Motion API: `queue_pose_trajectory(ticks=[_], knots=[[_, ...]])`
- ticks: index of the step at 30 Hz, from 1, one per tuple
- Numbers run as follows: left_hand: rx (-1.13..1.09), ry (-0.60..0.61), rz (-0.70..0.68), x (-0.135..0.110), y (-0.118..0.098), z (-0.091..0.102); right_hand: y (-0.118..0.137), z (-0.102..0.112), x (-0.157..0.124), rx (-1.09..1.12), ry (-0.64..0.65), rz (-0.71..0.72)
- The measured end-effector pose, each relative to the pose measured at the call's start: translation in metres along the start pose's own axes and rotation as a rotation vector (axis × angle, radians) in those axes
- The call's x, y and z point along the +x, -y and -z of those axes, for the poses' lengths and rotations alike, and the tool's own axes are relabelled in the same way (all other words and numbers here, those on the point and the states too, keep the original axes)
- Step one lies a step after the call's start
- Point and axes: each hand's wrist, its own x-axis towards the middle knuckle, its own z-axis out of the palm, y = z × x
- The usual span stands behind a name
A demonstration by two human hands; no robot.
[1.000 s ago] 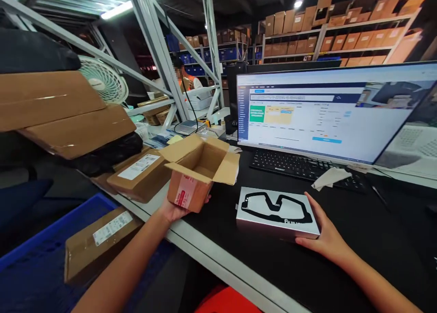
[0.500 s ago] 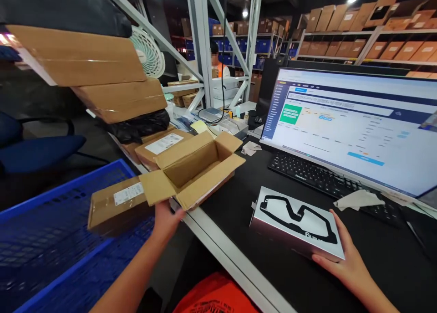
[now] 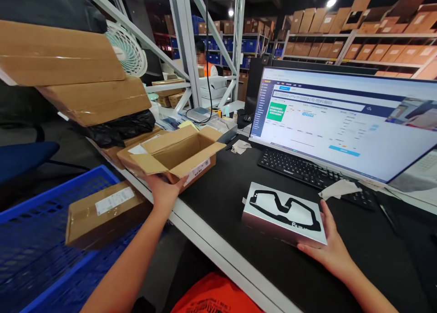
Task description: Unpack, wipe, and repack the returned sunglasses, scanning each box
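Observation:
My left hand (image 3: pixel 164 191) grips the near end of an open, empty cardboard box (image 3: pixel 177 156) that rests tilted at the left edge of the black desk (image 3: pixel 225 190), its flaps spread. My right hand (image 3: pixel 327 247) holds the near right corner of a flat silver product box (image 3: pixel 283 210) printed with a black outline of glasses; the box lies on the desk in front of the keyboard (image 3: pixel 307 171).
A wide monitor (image 3: pixel 344 121) stands behind the keyboard, with a crumpled paper (image 3: pixel 337 188) on it. Stacked parcels (image 3: pixel 78 85) sit at left, one sealed parcel (image 3: pixel 102 212) in a blue crate (image 3: pixel 41 249). A fan, shelving and a person stand farther back.
The open cardboard box has turned from upright onto its long side and moved to the desk's left edge. My right hand stayed on the silver box.

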Motion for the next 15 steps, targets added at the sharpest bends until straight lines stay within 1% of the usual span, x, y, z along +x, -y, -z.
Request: queue_pose_trajectory(ticks=[2,3,5,6,7,8,9,10,11,12,13,15], knots=[[0.073,-0.138,0.02,-0.009,-0.004,0.001,0.003,0.0,-0.001,0.026,-0.025,-0.015],[0.104,-0.208,-0.003,-0.016,-0.006,0.004,0.004,0.001,-0.002,0.03,-0.049,-0.017],[0.119,-0.298,-0.126,-0.036,-0.011,0.012,0.006,0.003,-0.002,0.055,-0.097,-0.016],[0.058,-0.327,-0.2,-0.047,-0.014,0.016,0.007,0.006,-0.002,0.098,-0.106,-0.019],[-0.054,-0.261,-0.275,-0.06,-0.019,0.019,0.007,0.008,-0.002,0.164,-0.094,-0.022],[-0.175,-0.069,-0.331,-0.072,-0.026,0.02,0.008,0.01,-0.002,0.243,-0.062,-0.022],[-0.214,0.087,-0.352,-0.084,-0.034,0.018,0.009,0.011,-0.002,0.324,-0.018,-0.019],[-0.236,0.218,-0.367,-0.096,-0.044,0.013,0.01,0.012,-0.003,0.397,0.027,-0.013],[-0.282,0.391,-0.383,-0.106,-0.055,0.006,0.012,0.011,-0.005,0.454,0.063,-0.008],[-0.403,0.623,-0.366,-0.116,-0.068,-0.003,0.013,0.009,-0.008,0.498,0.093,-0.004],[-0.512,0.771,-0.346,-0.123,-0.081,-0.013,0.015,0.005,-0.012,0.53,0.122,0.0],[-0.626,0.985,-0.36,-0.134,-0.109,-0.033,0.018,-0.004,-0.021,0.535,0.184,0.02]])
